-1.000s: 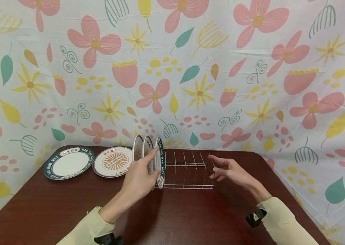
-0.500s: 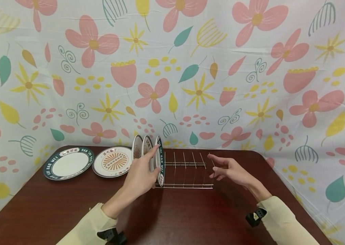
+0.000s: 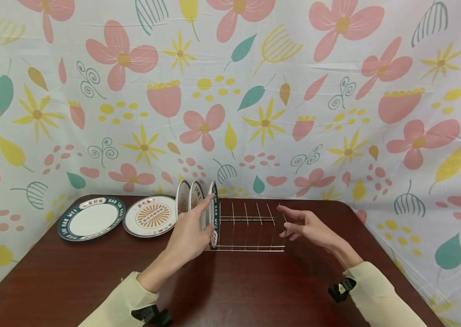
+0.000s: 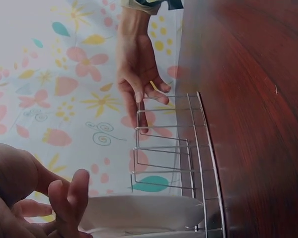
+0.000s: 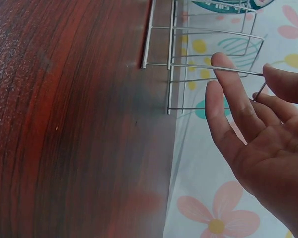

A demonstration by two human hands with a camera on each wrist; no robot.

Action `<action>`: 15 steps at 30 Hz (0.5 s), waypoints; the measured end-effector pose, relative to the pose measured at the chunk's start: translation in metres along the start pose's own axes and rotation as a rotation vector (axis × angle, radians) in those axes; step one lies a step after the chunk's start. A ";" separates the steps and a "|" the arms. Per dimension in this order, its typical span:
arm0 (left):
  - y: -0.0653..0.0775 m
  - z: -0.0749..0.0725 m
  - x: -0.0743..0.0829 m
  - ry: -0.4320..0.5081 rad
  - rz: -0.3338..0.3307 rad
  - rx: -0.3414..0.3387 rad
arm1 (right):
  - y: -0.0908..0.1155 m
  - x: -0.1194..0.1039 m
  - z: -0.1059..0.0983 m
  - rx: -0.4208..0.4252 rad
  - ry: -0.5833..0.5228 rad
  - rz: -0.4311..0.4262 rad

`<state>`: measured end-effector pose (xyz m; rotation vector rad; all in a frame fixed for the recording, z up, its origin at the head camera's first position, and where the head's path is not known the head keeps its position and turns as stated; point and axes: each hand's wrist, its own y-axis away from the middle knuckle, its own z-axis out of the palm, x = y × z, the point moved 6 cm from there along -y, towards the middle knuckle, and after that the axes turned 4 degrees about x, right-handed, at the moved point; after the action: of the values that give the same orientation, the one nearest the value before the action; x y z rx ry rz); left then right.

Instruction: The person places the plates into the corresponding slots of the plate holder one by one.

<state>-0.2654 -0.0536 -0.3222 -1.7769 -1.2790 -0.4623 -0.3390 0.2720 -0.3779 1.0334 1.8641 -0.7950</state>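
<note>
My left hand (image 3: 187, 234) holds the rightmost of the standing plates (image 3: 216, 220), thumb and index finger at its dark green, lettered rim. This plate stands nearly upright in the left part of a wire dish rack (image 3: 251, 248). Just left of it two more plates (image 3: 182, 200) stand on edge, partly hidden behind the hand. At the rack's right end, my right hand (image 3: 310, 230) pinches the end wire; the right wrist view shows the thumb on that wire and the other fingers (image 5: 228, 84) spread. The left wrist view shows the plate's pale underside (image 4: 144, 210) beside the left fingers.
Two plates lie flat on the dark red wooden table (image 3: 247, 290): a green-rimmed plate (image 3: 93, 218) at far left and a sunburst-patterned plate (image 3: 148, 217) beside it. A floral cloth (image 3: 230, 91) hangs behind the table. Several rack slots right of the held plate hold no plates.
The held plate has turned more edge-on and upright, its lower edge shifting slightly up in the head view. My left hand moved a little with it. My right hand stayed at the rack's end.
</note>
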 end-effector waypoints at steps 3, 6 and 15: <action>0.004 0.000 0.000 0.014 -0.012 -0.019 | 0.000 0.000 0.000 -0.006 -0.005 -0.003; 0.009 -0.002 0.002 0.016 -0.013 -0.024 | 0.000 -0.002 0.000 -0.012 -0.005 -0.008; 0.021 -0.014 0.010 -0.006 0.037 -0.016 | 0.000 0.000 0.000 -0.004 -0.015 0.001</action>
<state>-0.2396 -0.0608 -0.3167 -1.8133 -1.2481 -0.4472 -0.3387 0.2719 -0.3776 1.0235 1.8519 -0.7962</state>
